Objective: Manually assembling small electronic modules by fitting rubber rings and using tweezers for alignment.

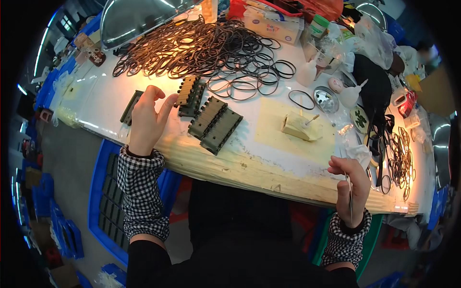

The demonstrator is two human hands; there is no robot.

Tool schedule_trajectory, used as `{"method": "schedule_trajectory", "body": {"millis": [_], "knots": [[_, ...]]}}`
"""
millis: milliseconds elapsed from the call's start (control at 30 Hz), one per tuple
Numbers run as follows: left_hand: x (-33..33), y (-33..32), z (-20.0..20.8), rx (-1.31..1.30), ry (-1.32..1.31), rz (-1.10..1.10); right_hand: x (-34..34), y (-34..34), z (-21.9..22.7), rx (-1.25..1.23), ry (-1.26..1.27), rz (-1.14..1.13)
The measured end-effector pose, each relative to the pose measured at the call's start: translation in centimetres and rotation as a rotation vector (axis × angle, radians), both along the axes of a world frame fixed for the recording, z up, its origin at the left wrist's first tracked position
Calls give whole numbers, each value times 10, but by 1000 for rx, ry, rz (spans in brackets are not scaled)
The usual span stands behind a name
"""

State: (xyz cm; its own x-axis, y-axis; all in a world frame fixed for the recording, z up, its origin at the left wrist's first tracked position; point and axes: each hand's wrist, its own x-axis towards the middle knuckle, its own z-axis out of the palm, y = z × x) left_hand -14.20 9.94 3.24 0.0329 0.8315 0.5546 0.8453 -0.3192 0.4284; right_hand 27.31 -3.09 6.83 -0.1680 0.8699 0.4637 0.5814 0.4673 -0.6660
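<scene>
My left hand (148,117) is over the table's left part, with thumb and index finger apart and nothing visible between them. Its thumb tip is close to a stack of dark olive, ridged blocks (196,98); whether it touches them I cannot tell. Another narrow olive block (129,109) lies just left of the hand. To the right, more olive blocks (221,130) sit side by side near the front edge. My right hand (355,185), at the front right edge, is closed around thin metal tweezers (350,199), seen nearly edge-on and pointing down toward the wrist.
Behind the blocks spreads a big heap of dark rubber bands (192,48). A pale yellow block with thin sticks (300,127), a round metal dish (326,99) and white squeeze bottles (307,72) stand right of centre. A blue crate (98,192) is below the table at left.
</scene>
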Motion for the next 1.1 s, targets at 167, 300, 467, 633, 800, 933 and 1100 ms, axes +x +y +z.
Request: {"method": "schedule_trajectory", "body": {"millis": [167, 300, 467, 633, 800, 933, 1100], "knots": [[30, 24, 9, -146, 193, 62, 23, -10, 28, 6, -510, -22], [22, 29, -3, -126, 117, 55, 75, -13, 18, 211, -477, -355], [15, 8, -5, 25, -491, -35, 199, -17, 9, 128, -324, -923], [31, -36, 13, -218, -1360, -421, 318, 21, -9, -32, -744, -1148], [48, -68, 6, -381, -1588, -821, 371, 81, -17, -239, -839, -1120], [60, -87, 0, -500, -1670, -864, 384, 102, -20, -436, -774, -1030], [77, -96, -8, -474, -1574, -714, 374, 98, -17, -269, -842, -1003]]}}
